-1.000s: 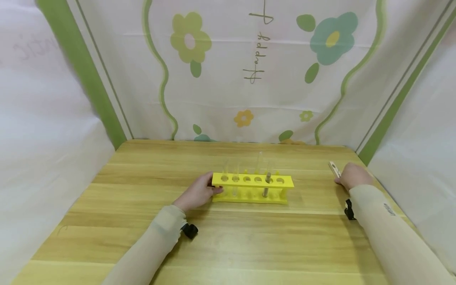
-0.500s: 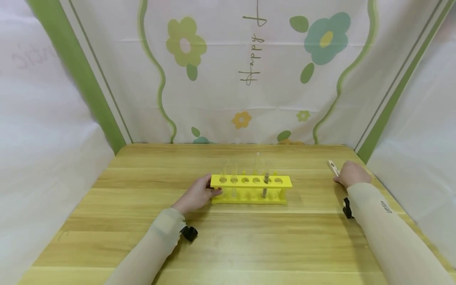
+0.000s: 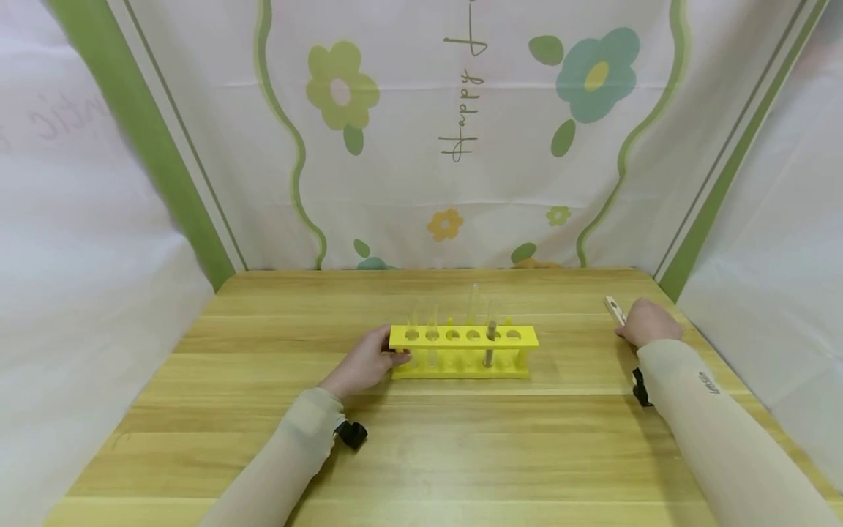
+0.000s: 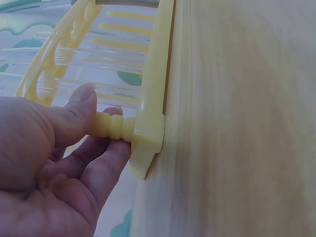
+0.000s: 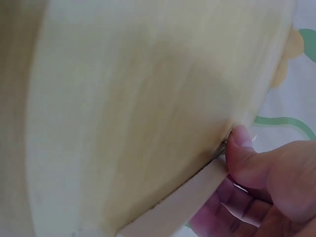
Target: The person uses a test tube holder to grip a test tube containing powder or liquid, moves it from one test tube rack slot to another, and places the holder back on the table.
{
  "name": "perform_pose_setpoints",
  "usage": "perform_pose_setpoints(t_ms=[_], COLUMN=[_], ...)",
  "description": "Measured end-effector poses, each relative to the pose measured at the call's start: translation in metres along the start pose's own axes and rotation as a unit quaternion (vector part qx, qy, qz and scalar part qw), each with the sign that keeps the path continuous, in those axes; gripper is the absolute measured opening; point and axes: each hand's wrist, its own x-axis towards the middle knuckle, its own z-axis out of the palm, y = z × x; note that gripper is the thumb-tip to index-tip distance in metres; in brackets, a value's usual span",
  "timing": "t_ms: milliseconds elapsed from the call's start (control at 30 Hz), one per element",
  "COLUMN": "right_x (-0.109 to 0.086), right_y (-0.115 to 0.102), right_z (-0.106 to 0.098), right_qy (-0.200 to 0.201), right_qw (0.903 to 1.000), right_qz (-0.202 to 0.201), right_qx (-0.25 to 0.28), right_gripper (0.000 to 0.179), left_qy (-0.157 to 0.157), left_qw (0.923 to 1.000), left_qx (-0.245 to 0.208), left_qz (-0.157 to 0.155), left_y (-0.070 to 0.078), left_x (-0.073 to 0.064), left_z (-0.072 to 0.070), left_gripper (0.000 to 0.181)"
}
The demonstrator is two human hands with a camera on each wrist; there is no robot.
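My left hand [image 3: 364, 364] grips the left end of a yellow test tube rack [image 3: 463, 342]. In the left wrist view its thumb and fingers close round the rack's ridged end post [image 4: 113, 126], just above the base. Clear test tubes [image 3: 432, 318] stand in the two leftmost holes. A test tube with dark contents [image 3: 490, 354] leans in a hole right of the middle. Another clear tube [image 3: 473, 300] rises behind the rack. At the far right, my right hand [image 3: 652, 323] pinches a flat wooden test tube holder [image 3: 614, 309], low over the table; the hand hides part of it.
The wooden table [image 3: 421, 446] has its back edge against a white flowered curtain [image 3: 402, 146]. White side curtains [image 3: 784, 241] with green bands close in both sides. The right hand is near the table's right edge.
The head view has shifted slightly, so the scene sits a little lower and further left. Both hands keep their holds, and the rack stays in place.
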Motion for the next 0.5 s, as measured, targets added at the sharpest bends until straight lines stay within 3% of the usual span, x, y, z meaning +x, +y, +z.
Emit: perform_pose_setpoints(t_ms=[267, 500], right_x=[-0.0073, -0.0097], right_y=[-0.0053, -0.0024], right_z=[0.0013, 0.0013], right_qy=[-0.010, -0.030], right_qw=[0.9999, 0.9995], right_qz=[0.007, -0.006], right_qx=[0.000, -0.003], right_gripper=[0.027, 0.031], left_qy=[-0.001, -0.006], left_qw=[1.0000, 0.9999], left_qx=[0.000, -0.012], left_qz=[0.003, 0.000], left_y=[-0.0029, -0.0070], left_x=[0.0024, 0.0020], left_z=[0.0015, 0.0048], left_gripper=[0.023, 0.025])
